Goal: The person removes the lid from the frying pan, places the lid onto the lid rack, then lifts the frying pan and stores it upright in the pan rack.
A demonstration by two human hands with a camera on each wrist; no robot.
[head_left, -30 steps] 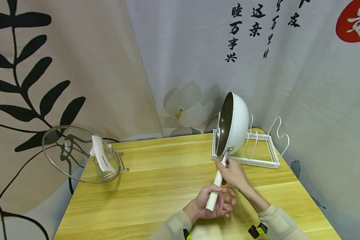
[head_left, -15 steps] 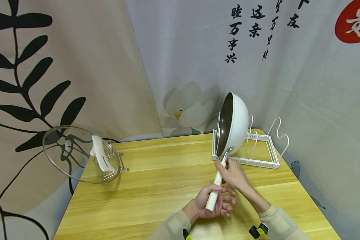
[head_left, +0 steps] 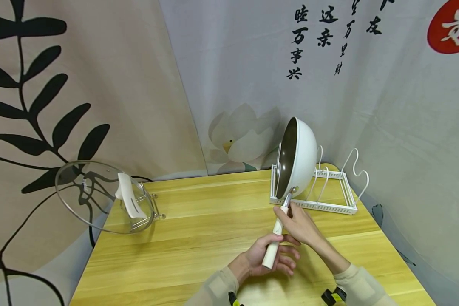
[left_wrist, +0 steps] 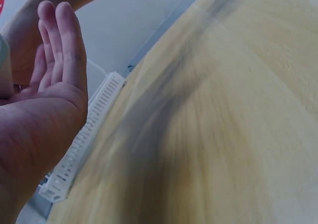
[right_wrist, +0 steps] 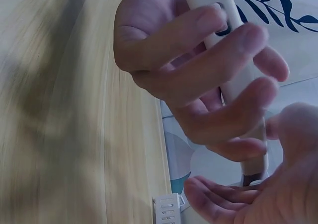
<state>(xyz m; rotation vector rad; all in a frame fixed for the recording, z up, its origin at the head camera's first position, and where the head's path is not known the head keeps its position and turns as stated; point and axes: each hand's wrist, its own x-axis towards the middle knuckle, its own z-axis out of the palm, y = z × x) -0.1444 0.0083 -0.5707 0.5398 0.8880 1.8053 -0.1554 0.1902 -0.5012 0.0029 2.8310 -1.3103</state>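
A white wok with a dark inside stands on its side in a white dish rack, its pale handle pointing toward me. My right hand pinches the upper part of that handle, near the metal joint. Lower down, the handle's end lies across the palm of my left hand, whose fingers spread loosely without closing round it. In the right wrist view, the loosely bent fingers of the left hand pass in front of the handle. The left wrist view shows several straight fingers of the left hand.
A clear glass lid with a white handle leans on a small metal stand at the table's left edge. White wire dividers rise from the rack's right side. Printed cloth hangs behind the wooden table.
The left hand has shifted slightly, with its fingers a little straighter under the handle end. The right wrist has moved slightly right. The wok, rack and lid stay in place.
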